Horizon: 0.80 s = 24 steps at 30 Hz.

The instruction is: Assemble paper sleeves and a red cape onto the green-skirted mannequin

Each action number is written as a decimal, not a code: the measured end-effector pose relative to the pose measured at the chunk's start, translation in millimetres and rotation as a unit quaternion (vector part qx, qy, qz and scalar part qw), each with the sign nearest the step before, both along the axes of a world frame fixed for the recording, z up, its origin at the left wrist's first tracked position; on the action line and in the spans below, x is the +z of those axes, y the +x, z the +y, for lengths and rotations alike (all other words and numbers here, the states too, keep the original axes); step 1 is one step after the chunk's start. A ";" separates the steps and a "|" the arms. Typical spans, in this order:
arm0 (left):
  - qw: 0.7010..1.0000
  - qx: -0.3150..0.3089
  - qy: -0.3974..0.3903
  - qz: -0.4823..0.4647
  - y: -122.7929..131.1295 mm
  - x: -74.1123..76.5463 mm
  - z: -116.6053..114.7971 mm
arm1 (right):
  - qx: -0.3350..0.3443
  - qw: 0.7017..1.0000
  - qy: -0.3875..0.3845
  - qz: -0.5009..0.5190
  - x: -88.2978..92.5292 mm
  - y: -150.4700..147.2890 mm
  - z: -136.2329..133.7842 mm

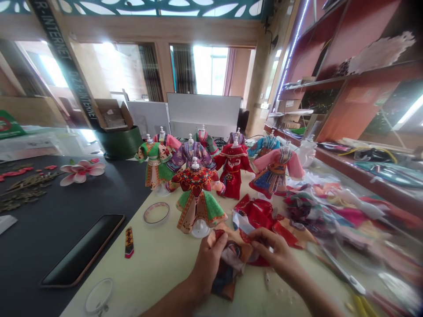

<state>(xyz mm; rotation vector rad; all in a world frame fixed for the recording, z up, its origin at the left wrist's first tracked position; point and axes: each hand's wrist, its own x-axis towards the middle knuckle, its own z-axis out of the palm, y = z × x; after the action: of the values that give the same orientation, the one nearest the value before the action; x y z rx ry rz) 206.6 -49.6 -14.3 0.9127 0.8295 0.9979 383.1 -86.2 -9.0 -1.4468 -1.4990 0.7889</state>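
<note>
My left hand (208,259) and my right hand (274,251) both pinch a small printed doll garment (231,259) of orange and dark fabric, close above the cream tabletop (158,268). My right fingertips also reach a red garment piece (261,218) lying against it. Just beyond my left hand stands a miniature dress (197,198) with a red collar and green skirt, on a white stand. Several other miniature dresses (232,169) stand behind it. Part of the held garment is hidden by my fingers.
A heap of colourful fabric pieces (333,207) lies to the right, with yellow-handled scissors (350,281) near the front. A clear plastic ring (156,212) sits on the cream table. On the dark table at left lie a phone (82,250) and a pink artificial flower (82,171).
</note>
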 end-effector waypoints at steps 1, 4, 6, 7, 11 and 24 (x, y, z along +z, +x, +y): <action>1.000 0.002 -0.001 0.003 0.1 -0.4 0.0 | 0.002 1.000 0.001 -0.002 0.4 0.3 0.0; 1.000 0.006 0.002 0.008 0.5 0.1 -0.5 | 0.005 1.000 0.001 -0.003 0.3 0.4 0.9; 1.000 0.013 0.010 0.012 0.6 1.2 -1.2 | 0.000 1.000 0.003 -0.001 -1.0 0.8 1.9; 1.000 0.016 0.014 0.014 0.7 1.7 -1.5 | -0.005 1.000 0.005 -0.001 -1.9 1.3 2.5; 1.000 0.007 0.023 0.014 0.7 0.8 -1.9 | -0.025 1.000 0.004 -0.013 -8.2 6.2 4.7; 0.998 0.004 0.038 0.043 -1.7 -0.2 -3.3 | 0.003 1.000 -0.017 0.000 -6.6 7.2 1.9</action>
<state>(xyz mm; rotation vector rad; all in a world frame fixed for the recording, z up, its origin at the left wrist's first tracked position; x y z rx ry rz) 204.9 -52.9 -14.5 1.0233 0.8716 1.0078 390.3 -84.3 -15.6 -1.4678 -1.4974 0.8231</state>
